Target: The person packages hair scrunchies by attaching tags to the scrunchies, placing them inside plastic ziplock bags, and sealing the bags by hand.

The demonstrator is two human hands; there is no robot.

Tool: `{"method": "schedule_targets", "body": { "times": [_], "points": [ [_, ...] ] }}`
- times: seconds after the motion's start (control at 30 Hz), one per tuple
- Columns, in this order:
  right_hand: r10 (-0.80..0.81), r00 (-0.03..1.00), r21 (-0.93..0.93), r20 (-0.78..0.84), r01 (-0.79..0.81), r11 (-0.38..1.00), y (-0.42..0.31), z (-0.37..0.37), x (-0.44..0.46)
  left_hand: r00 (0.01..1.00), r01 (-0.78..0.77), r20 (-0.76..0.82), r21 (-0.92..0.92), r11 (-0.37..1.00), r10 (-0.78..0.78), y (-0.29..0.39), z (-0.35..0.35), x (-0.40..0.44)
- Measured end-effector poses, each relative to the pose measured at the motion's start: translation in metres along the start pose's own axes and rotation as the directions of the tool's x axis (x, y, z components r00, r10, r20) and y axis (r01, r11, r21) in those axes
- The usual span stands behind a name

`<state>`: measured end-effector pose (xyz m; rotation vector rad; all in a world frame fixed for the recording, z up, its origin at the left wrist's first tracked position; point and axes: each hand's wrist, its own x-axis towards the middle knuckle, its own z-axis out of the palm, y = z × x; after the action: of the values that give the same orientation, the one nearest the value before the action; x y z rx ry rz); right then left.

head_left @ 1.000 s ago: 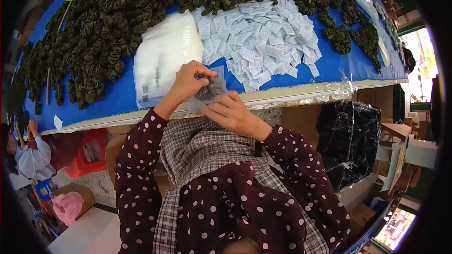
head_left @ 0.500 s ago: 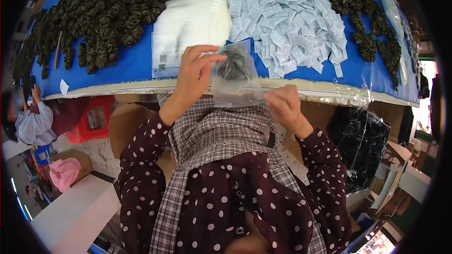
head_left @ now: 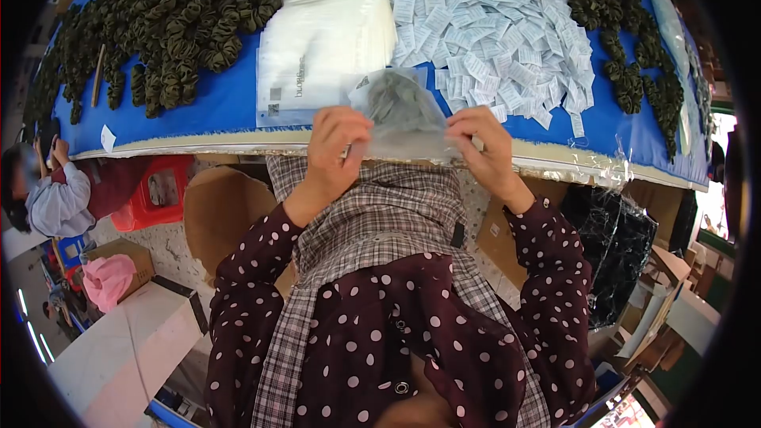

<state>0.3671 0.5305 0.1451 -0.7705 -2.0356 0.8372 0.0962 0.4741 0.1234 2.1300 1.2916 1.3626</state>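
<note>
A frosted clear plastic bag (head_left: pixel 420 141) is stretched between my two hands at the table's front edge. Inside it shows a dark green scrunchie (head_left: pixel 400 103), hazy through the plastic. My left hand (head_left: pixel 336 147) is closed on the bag's left side, fingers curled. At the right side, my right hand (head_left: pixel 483 147) pinches the bag's edge between thumb and fingers. Just beyond the bag lies a stack of flat frosted bags (head_left: pixel 325 40) with printed lettering. To its right spreads a heap of small pale blue printed packets (head_left: pixel 507 47).
Dark green scrunchies (head_left: pixel 190 24) are piled on the blue-covered table (head_left: pixel 230 83), with more scrunchies at the right. Under the table are a cardboard box (head_left: pixel 226 214) and a black wrapped bundle (head_left: pixel 606 254). Another person (head_left: pixel 59 198) works at the far left, near a red stool (head_left: pixel 154 198).
My left hand has moved down from the bag's upper left to its lower left side. My right hand has risen to the bag's right edge, and the bag now lies more spread out.
</note>
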Motion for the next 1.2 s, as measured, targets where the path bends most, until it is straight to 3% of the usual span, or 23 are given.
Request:
{"method": "schedule_targets", "body": {
  "times": [0.07, 0.1, 0.23, 0.57, 0.77, 0.9, 1.2],
  "points": [
    [0.219, 0.970, 0.255, -0.106, -0.186, 0.949, -0.014, -0.003, 0.021, 0.977, 0.031, -0.205, -0.168, 0.985, -0.066, 0.003, -0.001, 0.035],
    [0.214, 0.971, 0.253, -0.109, -0.181, 0.950, -0.020, -0.004, 0.032, 0.976, 0.025, -0.207, -0.167, 0.986, -0.060, 0.003, -0.001, 0.048],
    [0.361, 0.920, 0.564, -0.156, -0.217, 0.797, -0.036, -0.009, 0.072, 0.942, 0.029, -0.298, -0.383, 0.923, -0.153, 0.001, -0.004, 0.089],
    [0.391, 0.918, 0.276, 0.073, -0.395, 0.876, -0.018, 0.031, -0.014, 0.927, 0.328, -0.078, -0.311, 0.892, -0.368, 0.007, -0.007, -0.026],
    [0.463, 0.884, 0.293, 0.072, -0.462, 0.837, -0.028, 0.040, -0.025, 0.877, 0.454, -0.035, -0.265, 0.851, -0.479, 0.023, -0.012, -0.039],
    [0.533, 0.845, 0.448, 0.035, -0.490, 0.748, -0.033, 0.049, -0.022, 0.781, 0.588, -0.078, -0.241, 0.772, -0.619, 0.033, -0.012, -0.041],
    [0.635, 0.772, 0.493, 0.001, -0.553, 0.672, -0.030, 0.061, -0.016, 0.664, 0.709, -0.118, -0.216, 0.671, -0.739, 0.034, -0.005, -0.045]
  ]
}}
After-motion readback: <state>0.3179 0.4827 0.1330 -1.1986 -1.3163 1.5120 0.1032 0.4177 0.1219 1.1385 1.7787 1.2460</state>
